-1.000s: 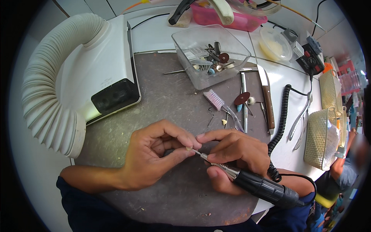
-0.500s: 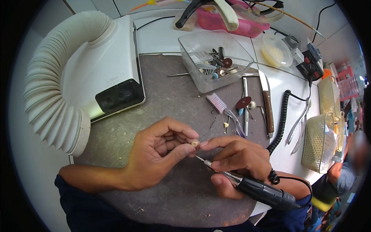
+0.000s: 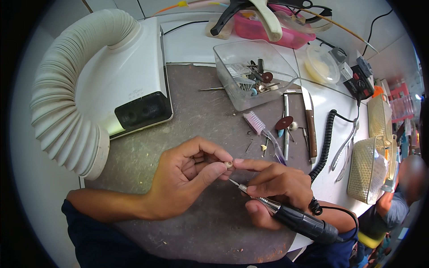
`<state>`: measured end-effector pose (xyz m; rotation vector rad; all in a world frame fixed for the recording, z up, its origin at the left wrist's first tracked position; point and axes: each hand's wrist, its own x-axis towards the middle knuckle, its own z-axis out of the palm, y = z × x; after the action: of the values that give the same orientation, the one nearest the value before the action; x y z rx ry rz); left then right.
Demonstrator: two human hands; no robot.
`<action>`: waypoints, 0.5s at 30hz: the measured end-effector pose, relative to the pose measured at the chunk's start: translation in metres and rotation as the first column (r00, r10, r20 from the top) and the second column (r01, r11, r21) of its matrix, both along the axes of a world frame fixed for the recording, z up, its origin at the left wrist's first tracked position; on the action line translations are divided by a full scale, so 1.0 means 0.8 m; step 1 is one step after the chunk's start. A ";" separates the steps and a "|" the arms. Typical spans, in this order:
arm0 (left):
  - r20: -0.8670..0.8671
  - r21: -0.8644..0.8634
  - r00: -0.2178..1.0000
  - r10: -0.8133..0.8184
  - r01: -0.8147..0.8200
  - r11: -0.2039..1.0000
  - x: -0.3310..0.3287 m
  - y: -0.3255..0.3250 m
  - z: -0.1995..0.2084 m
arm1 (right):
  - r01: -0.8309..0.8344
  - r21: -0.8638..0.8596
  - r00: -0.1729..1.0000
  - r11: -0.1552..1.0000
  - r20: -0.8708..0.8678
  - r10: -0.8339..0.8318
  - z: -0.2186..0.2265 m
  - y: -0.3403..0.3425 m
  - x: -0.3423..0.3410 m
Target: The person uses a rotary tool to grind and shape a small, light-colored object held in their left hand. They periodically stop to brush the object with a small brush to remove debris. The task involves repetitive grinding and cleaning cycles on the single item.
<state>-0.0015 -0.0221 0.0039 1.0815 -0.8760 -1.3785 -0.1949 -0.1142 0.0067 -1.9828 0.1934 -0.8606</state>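
A small cream dental crown (image 3: 229,164) is pinched between the thumb and fingertips of my left hand (image 3: 185,176), with a dark hollow showing in it. My right hand (image 3: 281,185) grips a black and silver rotary handpiece (image 3: 304,222). Its thin bur (image 3: 233,182) points up and left, just below the crown and apart from it. My right index finger stretches past the tool and its tip reaches the crown. Beyond my hands a toothbrush (image 3: 254,123) with pink bristles lies on the grey work mat (image 3: 187,98).
A white dust extractor (image 3: 125,76) with a ribbed hose (image 3: 53,102) stands at the left. At the back is a clear box (image 3: 234,98) of burs and discs. A wood-handled knife (image 3: 310,127), coiled cord (image 3: 328,143) and wire basket (image 3: 362,178) lie right. Another person (image 3: 397,203) is at far right.
The crown has turned slightly in my left fingertips, and its hollow now shows darker. The whole view has shifted a little. Both hands keep their holds.
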 end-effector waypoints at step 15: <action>-0.020 0.011 0.999 0.026 -0.026 1.000 0.002 -0.002 -0.001 | 0.014 0.069 0.998 0.997 0.053 -0.018 -0.008 -0.001 0.002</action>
<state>0.0001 -0.0238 0.0027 1.0813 -0.8384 -1.3719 -0.1932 -0.1147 -0.0001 -1.8943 0.2059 -0.9046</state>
